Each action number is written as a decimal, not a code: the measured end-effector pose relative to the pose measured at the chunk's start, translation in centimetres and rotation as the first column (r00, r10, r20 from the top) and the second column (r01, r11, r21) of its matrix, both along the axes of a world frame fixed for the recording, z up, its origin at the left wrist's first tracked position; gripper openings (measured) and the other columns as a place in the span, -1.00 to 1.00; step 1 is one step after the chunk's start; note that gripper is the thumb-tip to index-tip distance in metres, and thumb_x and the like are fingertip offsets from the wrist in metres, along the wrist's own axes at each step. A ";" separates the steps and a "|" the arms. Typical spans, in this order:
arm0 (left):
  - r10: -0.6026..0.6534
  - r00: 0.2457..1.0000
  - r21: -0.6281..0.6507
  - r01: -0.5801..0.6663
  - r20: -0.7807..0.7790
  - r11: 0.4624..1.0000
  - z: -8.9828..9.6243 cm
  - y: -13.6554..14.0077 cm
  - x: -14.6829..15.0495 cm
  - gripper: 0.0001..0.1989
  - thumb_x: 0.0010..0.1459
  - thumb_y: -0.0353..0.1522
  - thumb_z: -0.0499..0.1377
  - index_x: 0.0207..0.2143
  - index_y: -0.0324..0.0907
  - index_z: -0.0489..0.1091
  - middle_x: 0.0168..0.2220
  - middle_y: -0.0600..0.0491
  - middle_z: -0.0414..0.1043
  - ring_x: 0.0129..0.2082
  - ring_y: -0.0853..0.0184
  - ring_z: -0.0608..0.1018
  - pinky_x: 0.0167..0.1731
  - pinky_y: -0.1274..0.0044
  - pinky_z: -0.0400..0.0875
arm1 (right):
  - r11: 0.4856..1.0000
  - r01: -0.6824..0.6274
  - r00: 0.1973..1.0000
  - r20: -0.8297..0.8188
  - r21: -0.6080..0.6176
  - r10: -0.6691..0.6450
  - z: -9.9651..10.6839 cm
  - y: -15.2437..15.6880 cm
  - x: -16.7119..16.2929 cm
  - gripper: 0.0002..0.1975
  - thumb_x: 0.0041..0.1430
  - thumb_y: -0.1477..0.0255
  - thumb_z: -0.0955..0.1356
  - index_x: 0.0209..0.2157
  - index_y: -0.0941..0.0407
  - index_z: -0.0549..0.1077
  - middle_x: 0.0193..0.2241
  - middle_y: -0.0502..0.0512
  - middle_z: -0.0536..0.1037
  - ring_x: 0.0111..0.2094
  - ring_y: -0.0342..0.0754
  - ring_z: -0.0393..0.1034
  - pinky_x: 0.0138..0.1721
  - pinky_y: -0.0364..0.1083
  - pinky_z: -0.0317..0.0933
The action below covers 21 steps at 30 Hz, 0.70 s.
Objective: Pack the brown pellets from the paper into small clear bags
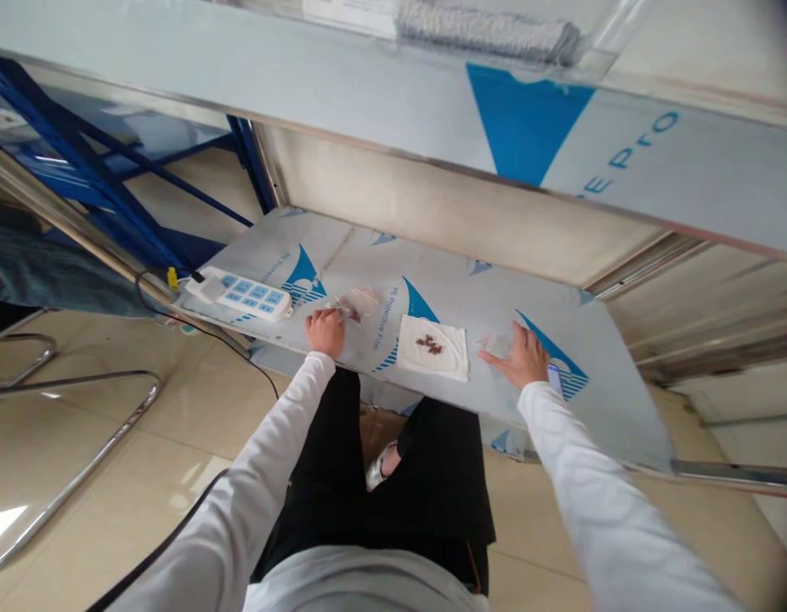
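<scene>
My left hand [325,331] is closed at the table's near edge, its fingers curled against a clear plastic bag [365,301] with dark brown bits in it; the exact grip is hidden. My right hand [526,359] lies over the right part of the table, thumb and fingers spread. Between its thumb and fingers is a small clear bag [497,345], resting on the table as far as I can see. Midway between both hands lies a white cloth or tissue [411,357], flat, with several dark brown pieces [429,344] near its middle.
A white power strip [257,297] with blue sockets sits at the table's left end, its black cable hanging down. A phone-like object [555,380] shows beside my right wrist. The film-covered table [597,408] stands under a shelf [393,106]. A metal chair frame [122,416] is at left.
</scene>
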State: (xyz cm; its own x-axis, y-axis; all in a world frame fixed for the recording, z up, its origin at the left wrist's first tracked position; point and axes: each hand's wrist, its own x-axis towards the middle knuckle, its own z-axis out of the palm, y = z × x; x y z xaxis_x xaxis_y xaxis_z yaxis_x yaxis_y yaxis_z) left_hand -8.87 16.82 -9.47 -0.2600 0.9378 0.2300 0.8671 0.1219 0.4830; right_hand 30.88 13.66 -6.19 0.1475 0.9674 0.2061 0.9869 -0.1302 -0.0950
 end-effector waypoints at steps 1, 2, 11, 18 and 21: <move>0.007 1.000 0.012 -0.007 -0.014 1.000 -0.2 -0.1 0.0 -0.80 0.11 -0.43 0.14 -0.24 -0.18 0.52 -0.10 -0.14 0.54 -0.03 0.06 0.46 0.02 0.25 0.17 | 0.995 -0.012 0.999 -0.050 0.103 0.017 0.1 -0.8 -0.3 -0.06 -0.06 -0.03 0.39 0.21 0.24 0.12 0.09 0.47 0.31 0.14 0.32 0.18 0.05 0.22 0.11; 0.022 0.999 0.028 -0.021 -0.024 0.999 -0.4 -0.4 -0.1 -0.79 0.15 -0.42 0.10 -0.24 -0.18 0.53 -0.11 -0.14 0.55 -0.04 0.08 0.47 0.02 0.24 0.15 | 0.978 -0.013 0.994 -0.107 0.209 0.036 0.2 -1.8 -0.7 -0.12 -0.03 -0.01 0.38 0.19 0.24 0.16 0.08 0.45 0.33 0.14 0.30 0.17 0.07 0.23 0.10; -0.074 0.997 0.393 0.069 -0.004 0.917 4.0 -10.4 5.1 -0.72 0.22 -0.33 0.11 -0.05 -0.08 0.49 -0.07 -0.04 0.56 -0.15 0.22 0.50 -0.09 0.36 0.21 | 0.980 0.090 0.409 -0.904 0.180 0.128 3.5 -12.1 -16.5 -0.63 0.23 0.16 0.27 -0.15 0.16 0.48 -0.19 0.24 0.58 -0.20 0.04 0.49 -0.20 -0.03 0.36; -0.396 0.910 0.223 0.363 0.125 0.905 6.7 -17.8 8.9 -0.73 0.19 -0.34 0.13 -0.07 -0.03 0.51 -0.05 -0.03 0.54 -0.12 0.19 0.50 -0.07 0.33 0.28 | 0.988 -0.035 0.291 -0.944 0.149 0.153 5.7 -12.1 -19.2 -0.72 0.17 0.23 0.34 -0.31 0.15 0.53 -0.39 0.15 0.62 -0.40 -0.02 0.51 -0.37 -0.11 0.37; -0.431 0.800 0.162 0.401 0.418 0.901 7.5 -18.1 9.3 -0.74 0.16 -0.29 0.16 -0.12 -0.09 0.53 -0.11 -0.05 0.56 -0.15 0.21 0.54 -0.09 0.38 0.37 | 0.980 0.008 0.437 -0.882 0.198 0.175 5.3 -13.9 -17.8 -0.80 0.19 0.31 0.33 -0.37 0.12 0.54 -0.45 0.10 0.59 -0.47 -0.06 0.47 -0.42 -0.14 0.32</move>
State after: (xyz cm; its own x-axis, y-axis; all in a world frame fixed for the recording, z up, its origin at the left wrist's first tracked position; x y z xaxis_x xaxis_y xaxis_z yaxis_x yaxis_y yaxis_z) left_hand 0.46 -1.30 -2.00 0.0659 0.9663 0.2487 0.5263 -0.2454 0.8141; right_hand 13.10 -0.21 -0.92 0.2573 0.9547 0.1494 0.3452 0.0536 -0.9370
